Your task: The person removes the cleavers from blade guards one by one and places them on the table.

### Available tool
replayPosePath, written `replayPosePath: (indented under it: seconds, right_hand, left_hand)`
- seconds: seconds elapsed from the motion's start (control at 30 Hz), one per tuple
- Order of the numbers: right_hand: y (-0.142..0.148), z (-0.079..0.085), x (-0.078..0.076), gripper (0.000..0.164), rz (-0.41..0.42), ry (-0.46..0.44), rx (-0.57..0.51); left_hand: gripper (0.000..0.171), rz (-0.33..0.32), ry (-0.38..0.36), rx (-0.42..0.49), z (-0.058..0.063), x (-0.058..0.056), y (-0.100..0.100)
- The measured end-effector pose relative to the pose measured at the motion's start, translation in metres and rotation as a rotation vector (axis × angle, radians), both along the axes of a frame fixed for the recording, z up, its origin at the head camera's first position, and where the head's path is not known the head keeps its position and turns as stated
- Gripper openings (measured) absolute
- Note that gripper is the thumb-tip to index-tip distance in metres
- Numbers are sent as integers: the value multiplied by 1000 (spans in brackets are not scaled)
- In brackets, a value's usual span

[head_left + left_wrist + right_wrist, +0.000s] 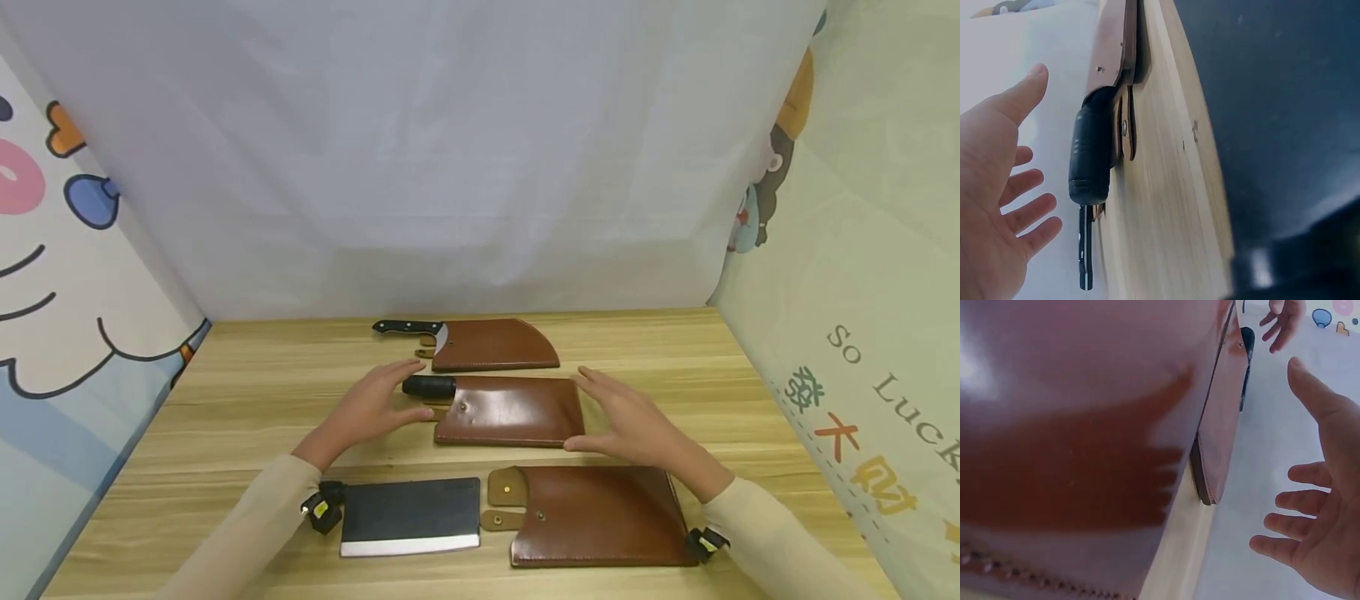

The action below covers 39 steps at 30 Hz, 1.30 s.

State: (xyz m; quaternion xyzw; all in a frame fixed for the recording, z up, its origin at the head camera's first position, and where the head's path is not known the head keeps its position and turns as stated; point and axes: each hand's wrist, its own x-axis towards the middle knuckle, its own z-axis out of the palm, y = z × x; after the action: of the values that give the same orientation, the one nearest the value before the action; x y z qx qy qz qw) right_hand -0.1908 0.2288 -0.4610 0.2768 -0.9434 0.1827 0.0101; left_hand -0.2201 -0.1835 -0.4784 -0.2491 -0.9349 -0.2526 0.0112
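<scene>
A cleaver with a black cylindrical handle (429, 387) lies in a brown leather sheath (517, 412) at the middle of the table. My left hand (375, 404) is beside the handle end, fingers spread and thumb apart, holding nothing. At the sheath's other end my right hand (633, 417) has the same spread, its fingertips close to the edge and its palm empty. The left wrist view shows the black handle (1090, 156) to the right of the left hand (997, 181). In the right wrist view, the right hand (1329, 494) is reflected in glossy leather.
Behind lies a sheathed knife with a riveted black handle (408, 327). In front, a bare cleaver blade (411, 512) is by my left wrist, its handle hidden. To its right lies another brown sheath (600, 517), no handle showing. Cloth walls (450, 167) border the wooden table (247, 367).
</scene>
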Motion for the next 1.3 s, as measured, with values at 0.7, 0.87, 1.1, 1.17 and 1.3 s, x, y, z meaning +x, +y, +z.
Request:
replayPosePath:
  seconds: [0.7,0.87,1.1,1.17,1.3]
  right_hand:
    - [-17,-27,-41,126,30,-212,76]
    - [-20,-28,-42,129,42,-240,101]
    - [-22,-29,-44,135,52,-260,137]
    - [-22,-29,-44,137,60,-267,157]
    - [-22,-32,-45,137,83,-265,177]
  left_hand:
    - [79,-17,-163,12,-17,-33,5]
    - [74,-18,-187,19,-19,-34,6]
    - [64,-25,-200,0,-21,-39,8]
    - [62,-26,-196,-6,-22,-40,9]
    - [55,-25,-187,-16,-23,-42,9]
